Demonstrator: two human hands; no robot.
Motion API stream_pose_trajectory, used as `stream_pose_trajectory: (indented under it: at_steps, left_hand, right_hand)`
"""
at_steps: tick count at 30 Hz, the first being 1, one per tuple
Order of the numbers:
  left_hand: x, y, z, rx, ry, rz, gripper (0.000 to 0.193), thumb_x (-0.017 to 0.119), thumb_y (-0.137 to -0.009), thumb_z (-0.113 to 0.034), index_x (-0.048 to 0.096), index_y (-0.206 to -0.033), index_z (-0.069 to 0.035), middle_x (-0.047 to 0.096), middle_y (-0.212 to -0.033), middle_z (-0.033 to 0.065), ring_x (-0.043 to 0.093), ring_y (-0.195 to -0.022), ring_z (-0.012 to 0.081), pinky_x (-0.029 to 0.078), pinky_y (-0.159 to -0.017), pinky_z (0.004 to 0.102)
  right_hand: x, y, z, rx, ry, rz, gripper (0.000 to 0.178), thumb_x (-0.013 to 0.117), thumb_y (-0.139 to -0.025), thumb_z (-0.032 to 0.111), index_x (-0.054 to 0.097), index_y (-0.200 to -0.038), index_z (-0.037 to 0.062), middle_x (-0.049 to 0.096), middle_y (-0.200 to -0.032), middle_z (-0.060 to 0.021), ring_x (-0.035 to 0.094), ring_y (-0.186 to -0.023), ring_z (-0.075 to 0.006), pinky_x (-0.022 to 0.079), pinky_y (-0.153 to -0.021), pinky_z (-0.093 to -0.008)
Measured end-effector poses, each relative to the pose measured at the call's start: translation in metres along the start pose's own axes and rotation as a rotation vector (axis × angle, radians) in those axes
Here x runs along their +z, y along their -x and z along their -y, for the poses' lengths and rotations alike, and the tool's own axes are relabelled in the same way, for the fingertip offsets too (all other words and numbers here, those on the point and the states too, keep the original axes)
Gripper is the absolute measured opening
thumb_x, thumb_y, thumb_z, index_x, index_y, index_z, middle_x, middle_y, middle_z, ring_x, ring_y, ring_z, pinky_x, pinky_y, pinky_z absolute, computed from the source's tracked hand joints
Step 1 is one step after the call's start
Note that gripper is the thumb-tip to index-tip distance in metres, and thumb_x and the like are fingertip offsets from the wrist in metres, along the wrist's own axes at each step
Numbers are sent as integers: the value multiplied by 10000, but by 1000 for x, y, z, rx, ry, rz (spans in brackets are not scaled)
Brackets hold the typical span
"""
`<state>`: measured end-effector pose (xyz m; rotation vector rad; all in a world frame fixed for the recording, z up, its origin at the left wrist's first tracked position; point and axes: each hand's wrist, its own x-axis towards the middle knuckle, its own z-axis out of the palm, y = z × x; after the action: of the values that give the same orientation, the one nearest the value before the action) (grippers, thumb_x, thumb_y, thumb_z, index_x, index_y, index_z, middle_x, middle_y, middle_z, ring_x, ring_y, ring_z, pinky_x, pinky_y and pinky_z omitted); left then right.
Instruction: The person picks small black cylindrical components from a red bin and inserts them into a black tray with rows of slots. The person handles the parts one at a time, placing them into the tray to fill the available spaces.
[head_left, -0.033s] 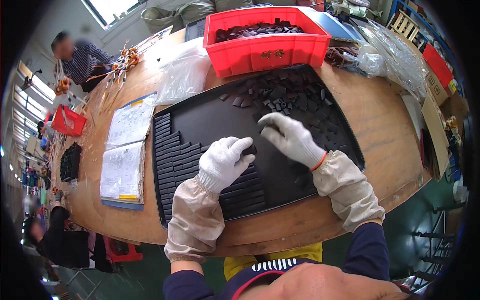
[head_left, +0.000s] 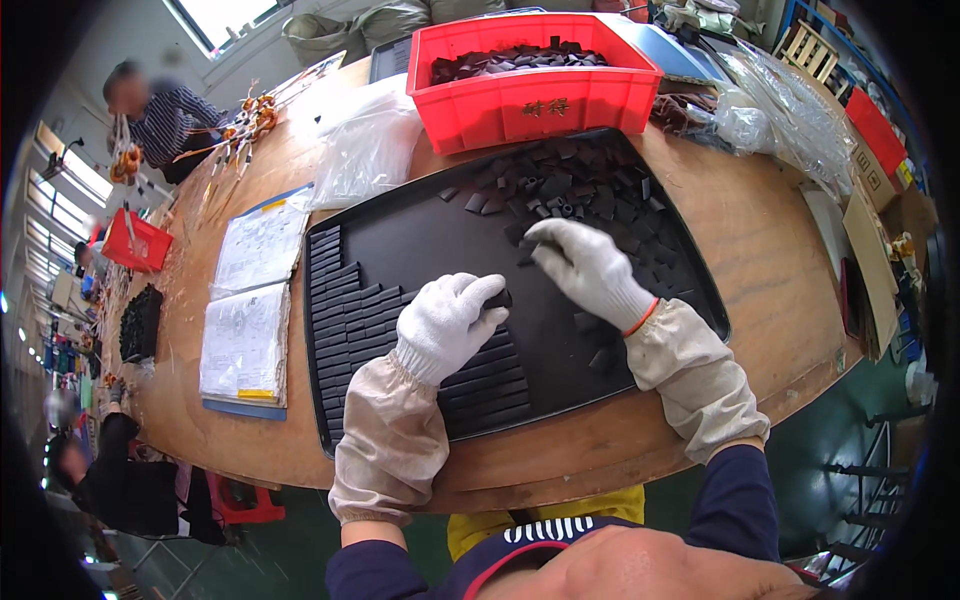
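My left hand [head_left: 450, 325], in a white knit glove, pinches a small black sleeve [head_left: 503, 298] between thumb and fingers over the middle of the black tray [head_left: 400, 240]. My right hand [head_left: 590, 272], gloved too, hovers at the near edge of a loose heap of black sleeves [head_left: 600, 190]. Its fingers are curved and the thumb stands apart from them; nothing shows plainly between. Neat rows of black sleeves [head_left: 350, 330] lie side by side along the tray's left and near part, partly hidden by my left hand and forearm.
Behind the tray stands a red bin [head_left: 540, 115] filled with black pieces. Left lie an open document folder [head_left: 250, 270] and clear plastic bags [head_left: 365, 150]. Plastic film [head_left: 800, 120] and cardboard [head_left: 870, 260] are at the right. Co-workers [head_left: 175, 115] sit at the left.
My right hand has shifted slightly to the right. My left hand stays nearly in place with the black sleeve.
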<state>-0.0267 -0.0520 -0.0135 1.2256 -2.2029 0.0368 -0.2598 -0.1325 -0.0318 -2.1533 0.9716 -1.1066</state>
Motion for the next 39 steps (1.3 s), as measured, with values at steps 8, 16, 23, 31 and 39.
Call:
stream_pose_trajectory:
  at_steps: [8,16,23,31,39]
  left_hand:
    - [2,1,0,1,14,17,375,828,-791,-155,714,-1147,-123,716,-976,60,700,-892,275,569,-777,380]
    - [1,2,3,-23,-15,32,366,826,-802,-168,716,-1151,-143,706,-953,56,694,-889,274,564,-763,383]
    - [-1,1,4,-63,57,-37,299,807,-813,-133,735,-1103,-134,692,-867,71,691,-792,287,562,-668,384]
    - [-1,1,4,-196,268,20,271,771,-884,-176,726,-1138,-92,703,-926,116,705,-862,322,575,-760,392]
    - [-11,1,-2,-382,470,166,326,746,-943,-189,712,-1228,-32,739,-1109,170,726,-1002,288,571,-899,352]
  right_hand:
    - [-22,-1,-38,73,751,28,251,709,-876,180,719,-1127,168,650,-1084,-115,635,-1025,-348,520,-874,-480]
    - [-18,1,-34,9,758,59,322,758,-844,245,709,-1148,151,641,-1077,-108,626,-1020,-342,493,-900,-466]
    - [-5,0,-13,127,-166,-38,269,722,-907,73,698,-1174,97,666,-1074,-102,678,-996,-237,543,-864,-349]
    - [13,12,20,-35,-363,167,227,672,-944,11,701,-1166,51,702,-1076,-84,679,-990,-148,550,-869,-312]
    - [16,16,27,141,-358,150,180,732,-925,22,682,-1095,52,691,-977,-34,660,-920,-102,544,-788,-268]
